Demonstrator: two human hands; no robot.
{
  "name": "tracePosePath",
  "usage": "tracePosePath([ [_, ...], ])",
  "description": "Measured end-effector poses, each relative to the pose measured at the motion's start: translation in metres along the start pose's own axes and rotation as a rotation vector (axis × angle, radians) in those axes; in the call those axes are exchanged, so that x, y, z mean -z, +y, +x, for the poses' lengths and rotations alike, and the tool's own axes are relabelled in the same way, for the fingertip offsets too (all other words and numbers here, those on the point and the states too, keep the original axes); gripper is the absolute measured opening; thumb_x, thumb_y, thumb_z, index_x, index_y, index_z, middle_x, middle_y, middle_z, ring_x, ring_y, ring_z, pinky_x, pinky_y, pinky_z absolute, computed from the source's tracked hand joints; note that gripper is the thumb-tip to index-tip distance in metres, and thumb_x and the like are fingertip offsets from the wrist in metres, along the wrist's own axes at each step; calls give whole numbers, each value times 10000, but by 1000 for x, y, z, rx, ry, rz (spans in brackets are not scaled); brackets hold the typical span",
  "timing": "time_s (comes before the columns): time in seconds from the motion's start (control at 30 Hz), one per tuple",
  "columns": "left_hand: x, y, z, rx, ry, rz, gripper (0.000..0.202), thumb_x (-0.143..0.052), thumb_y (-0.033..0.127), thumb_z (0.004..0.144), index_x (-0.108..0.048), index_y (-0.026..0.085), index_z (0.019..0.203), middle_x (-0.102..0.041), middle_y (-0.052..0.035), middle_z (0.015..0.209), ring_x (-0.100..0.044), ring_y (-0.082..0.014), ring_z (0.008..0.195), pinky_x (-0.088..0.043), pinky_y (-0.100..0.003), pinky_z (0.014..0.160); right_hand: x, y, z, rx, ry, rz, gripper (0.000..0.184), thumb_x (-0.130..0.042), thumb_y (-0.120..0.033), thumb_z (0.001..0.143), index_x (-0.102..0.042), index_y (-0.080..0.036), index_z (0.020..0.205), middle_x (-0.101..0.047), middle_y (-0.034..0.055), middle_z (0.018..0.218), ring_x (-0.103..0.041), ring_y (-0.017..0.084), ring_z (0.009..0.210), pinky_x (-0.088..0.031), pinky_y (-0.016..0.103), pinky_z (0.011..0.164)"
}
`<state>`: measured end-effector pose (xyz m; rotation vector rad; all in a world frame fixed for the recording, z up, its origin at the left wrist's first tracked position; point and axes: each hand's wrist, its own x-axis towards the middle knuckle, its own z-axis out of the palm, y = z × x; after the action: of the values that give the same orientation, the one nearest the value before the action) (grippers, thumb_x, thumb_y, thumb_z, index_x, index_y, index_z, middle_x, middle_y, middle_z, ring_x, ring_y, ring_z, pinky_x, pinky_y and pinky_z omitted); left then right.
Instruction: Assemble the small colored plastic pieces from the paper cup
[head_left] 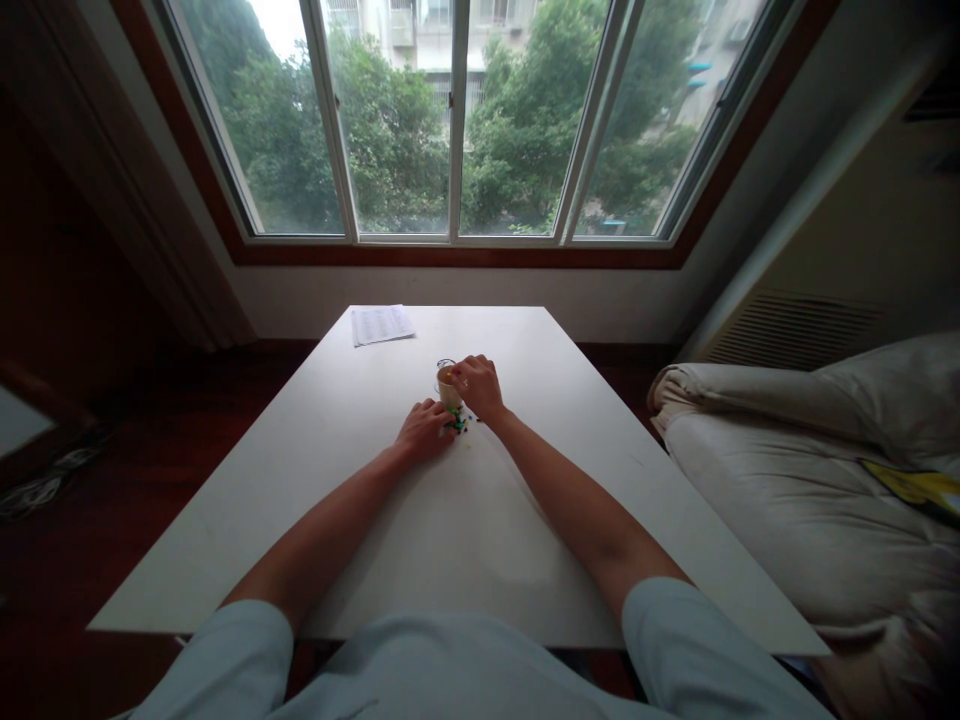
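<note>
a sheet of paper [382,324] lies at the far left edge of the white table [375,520]. near the table's middle the left hand [424,430] rests knuckles up, fingers curled narrow; whether it holds anything cannot be told. just right of its fingertips, touching them, sits a small heap of coloured pieces [457,422]. behind the heap stands a small cup [445,384], upright. the right hand [478,388] is against the cup's right side, fingertips pinched together at the rim. a pale cushion [795,480] lies right of the table.
</note>
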<state>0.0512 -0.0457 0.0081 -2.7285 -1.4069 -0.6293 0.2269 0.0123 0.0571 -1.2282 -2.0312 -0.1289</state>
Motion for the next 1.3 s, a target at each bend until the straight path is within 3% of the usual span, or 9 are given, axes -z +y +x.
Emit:
tracePosePath([
  [0.3,3,3,0,19,-13,-12,254,-673,370,891,-780,275,1101,-714,-83,1140,-572,-278,1107,-452,-445,997,-1,-1,0,-12,-20,5,138,-607,-256,987,-735,-210,1007,-691,100,1055,-524,280,1077,-370,424,1009],
  [0.53,1,0,0,-9,-6,-4,248,-683,389,894,-775,276,1094,-722,-76,1126,-578,-284,1096,-456,-447,983,1,5,-1,-17,58,38,153,-567,-252,1002,-711,-206,974,-694,96,1008,-543,271,1036,-394,414,978],
  [0.83,1,-2,0,-4,-7,-11,208,-675,348,902,-781,270,1063,-724,-80,1114,-581,-276,1102,-458,-430,984,1,36,-18,-133,197,110,229,-480,-219,996,-707,-200,1017,-693,94,958,-579,257,956,-457,383,917],
  [0.9,0,-2,0,-8,-3,-13,198,-673,338,902,-782,269,1053,-726,-78,1093,-583,-275,1094,-461,-426,976,-3,46,-26,-182,130,77,218,-494,-216,984,-711,-192,999,-695,86,924,-597,238,910,-466,351,876],
  [1.07,-3,-6,0,-16,14,-18,193,-669,324,901,-784,271,1047,-732,-72,1064,-591,-266,1065,-467,-415,958,-5,62,-35,-231,-366,-50,162,-605,-274,956,-754,-210,969,-746,56,983,-647,186,881,-449,270,774],
  [1.2,-4,-9,-1,-8,30,-12,194,-678,316,895,-785,273,1051,-736,-67,1067,-598,-261,1057,-473,-410,949,8,65,-27,-263,-574,-97,195,-636,-319,958,-776,-221,1054,-771,52,1064,-674,177,933,-452,245,766],
  [1.3,-5,-11,0,-5,39,-8,192,-679,315,898,-786,275,1052,-738,-65,1063,-602,-263,1058,-478,-414,944,20,63,-23,-225,-723,-66,153,-682,-270,921,-795,-223,1013,-782,40,1031,-685,171,902,-461,231,749],
])
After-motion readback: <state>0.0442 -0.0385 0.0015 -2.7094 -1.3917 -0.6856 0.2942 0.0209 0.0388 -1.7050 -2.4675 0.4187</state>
